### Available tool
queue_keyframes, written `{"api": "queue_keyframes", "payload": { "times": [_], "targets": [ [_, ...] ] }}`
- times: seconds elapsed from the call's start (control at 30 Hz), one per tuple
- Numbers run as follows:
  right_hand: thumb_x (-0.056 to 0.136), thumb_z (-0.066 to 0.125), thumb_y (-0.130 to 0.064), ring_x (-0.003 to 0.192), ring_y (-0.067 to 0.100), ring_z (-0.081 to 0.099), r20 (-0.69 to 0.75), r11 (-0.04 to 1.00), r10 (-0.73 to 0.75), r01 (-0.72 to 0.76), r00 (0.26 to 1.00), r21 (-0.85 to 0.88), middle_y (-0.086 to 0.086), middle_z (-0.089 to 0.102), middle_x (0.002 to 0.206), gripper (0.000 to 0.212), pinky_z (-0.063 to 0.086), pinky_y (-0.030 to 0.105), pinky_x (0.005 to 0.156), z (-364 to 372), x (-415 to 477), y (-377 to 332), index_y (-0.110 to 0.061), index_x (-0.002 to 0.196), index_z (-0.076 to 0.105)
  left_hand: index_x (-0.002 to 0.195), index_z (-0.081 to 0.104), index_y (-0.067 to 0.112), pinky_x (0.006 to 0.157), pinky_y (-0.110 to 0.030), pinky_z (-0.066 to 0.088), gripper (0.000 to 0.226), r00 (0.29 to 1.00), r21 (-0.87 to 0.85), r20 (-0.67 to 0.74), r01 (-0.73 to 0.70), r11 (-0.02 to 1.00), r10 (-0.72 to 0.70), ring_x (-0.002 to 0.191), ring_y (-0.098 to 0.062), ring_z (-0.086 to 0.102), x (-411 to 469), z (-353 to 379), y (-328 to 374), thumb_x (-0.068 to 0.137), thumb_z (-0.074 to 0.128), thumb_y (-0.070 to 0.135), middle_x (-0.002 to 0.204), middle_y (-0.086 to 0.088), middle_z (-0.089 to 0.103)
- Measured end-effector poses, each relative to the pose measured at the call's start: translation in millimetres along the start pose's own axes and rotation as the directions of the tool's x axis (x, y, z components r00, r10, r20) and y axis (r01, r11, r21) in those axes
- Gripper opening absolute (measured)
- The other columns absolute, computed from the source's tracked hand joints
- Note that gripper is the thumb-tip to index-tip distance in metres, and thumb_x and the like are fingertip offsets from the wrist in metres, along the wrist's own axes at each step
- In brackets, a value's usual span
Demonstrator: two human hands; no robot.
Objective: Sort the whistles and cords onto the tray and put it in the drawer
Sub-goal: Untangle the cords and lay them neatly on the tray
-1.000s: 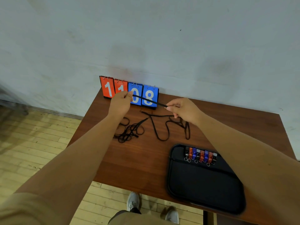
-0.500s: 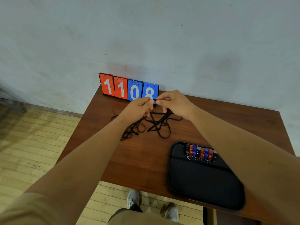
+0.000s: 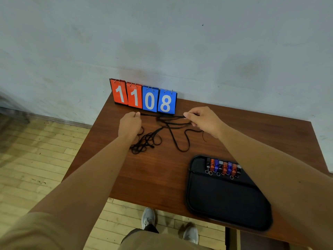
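I saw the left hand [image 3: 130, 123] and right hand [image 3: 201, 118] each pinching the black cord [image 3: 162, 115], stretched between them.

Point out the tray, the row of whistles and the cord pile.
tray [image 3: 225, 201], head view, bare black floor.
row of whistles [image 3: 224, 167], head view, middle orange whistle.
cord pile [image 3: 144, 143], head view, tangled loops.

A tangle of thin black cords [image 3: 145, 143] lies loose, one strand pulled taut. Red, blue and silver whistles [image 3: 223, 167] sit in a row at the black rectangular tray's [image 3: 225, 204] far end.
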State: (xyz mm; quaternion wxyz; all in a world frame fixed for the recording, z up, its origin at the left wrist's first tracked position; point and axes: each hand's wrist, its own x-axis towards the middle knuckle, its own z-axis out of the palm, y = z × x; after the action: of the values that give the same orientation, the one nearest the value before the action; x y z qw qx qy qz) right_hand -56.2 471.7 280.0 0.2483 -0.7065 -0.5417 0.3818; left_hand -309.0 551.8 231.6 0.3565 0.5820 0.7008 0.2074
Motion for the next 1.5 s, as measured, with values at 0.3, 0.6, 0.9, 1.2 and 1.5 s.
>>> {"api": "queue_keyframes", "payload": {
  "times": [0.3, 0.6, 0.9, 1.2, 1.5],
  "targets": [
    [0.103, 0.051, -0.020, 0.091, 0.015, 0.062, -0.302, 0.980, 0.132, -0.170, 0.944, -0.102, 0.000, 0.069, 0.106, 0.021, 0.047, 0.032, 0.077, -6.7, 14.3, 26.4, -0.015, 0.103, 0.072, 0.123, 0.062, 0.004, 0.087, -0.042, 0.054, 0.039, 0.980, 0.241, 0.055, 0.173, 0.955, -0.192, 0.097, -0.029, 0.064, -9.6, 10.1, -49.0, 0.105, 0.039, 0.030, 0.109, -0.014, 0.065],
    [0.100, 0.048, -0.013, 0.093, 0.026, 0.065, -0.487, 0.939, 0.185, -0.300, 0.854, -0.171, 0.009, 0.068, 0.107, 0.017, 0.054, 0.038, 0.076, -26.7, 2.0, 42.7, -0.012, 0.106, 0.064, 0.108, 0.062, -0.003, 0.070, -0.039, 0.048, 0.035, 0.961, 0.359, 0.074, 0.222, 0.906, -0.265, 0.079, -0.030, 0.059, -16.9, 19.0, -79.9, 0.106, 0.039, 0.024, 0.098, -0.018, 0.064],
    [0.103, 0.049, -0.019, 0.078, 0.010, 0.063, -0.284, 0.975, 0.163, -0.198, 0.945, -0.099, -0.001, 0.070, 0.098, 0.020, 0.048, 0.030, 0.074, -25.7, -18.2, 42.1, -0.016, 0.104, 0.069, 0.139, 0.045, 0.004, 0.106, -0.051, 0.039, 0.056, 0.990, 0.600, 0.126, -0.125, 0.790, 0.061, 0.131, -0.037, 0.045, -27.7, 47.3, -49.2, 0.100, 0.046, 0.045, 0.142, -0.019, 0.049],
    [0.101, 0.058, -0.016, 0.052, 0.011, 0.051, 0.016, 0.956, 0.052, -0.055, 0.999, 0.289, 0.003, 0.066, 0.072, 0.015, 0.042, 0.023, 0.050, -18.5, -22.9, 4.6, -0.012, 0.101, 0.072, 0.132, 0.059, 0.028, 0.098, -0.030, 0.044, 0.043, 0.614, -0.340, 0.648, -0.297, 0.892, 0.451, 0.115, -0.004, 0.061, -65.4, 58.4, 56.6, 0.101, 0.046, 0.054, 0.124, 0.009, 0.067],
    [0.101, 0.057, -0.037, 0.053, -0.002, 0.056, 0.172, 0.989, 0.068, -0.044, 0.983, -0.139, -0.012, 0.063, 0.059, 0.028, 0.052, 0.027, 0.074, -42.4, -33.7, 25.7, -0.017, 0.101, 0.076, 0.094, 0.062, 0.011, 0.049, -0.023, 0.033, 0.025, 0.734, -0.366, 0.563, -0.191, 0.911, 0.380, 0.046, -0.013, 0.034, -52.5, 55.6, 45.8, 0.105, 0.048, 0.028, 0.055, -0.001, 0.039]
  ]
}}
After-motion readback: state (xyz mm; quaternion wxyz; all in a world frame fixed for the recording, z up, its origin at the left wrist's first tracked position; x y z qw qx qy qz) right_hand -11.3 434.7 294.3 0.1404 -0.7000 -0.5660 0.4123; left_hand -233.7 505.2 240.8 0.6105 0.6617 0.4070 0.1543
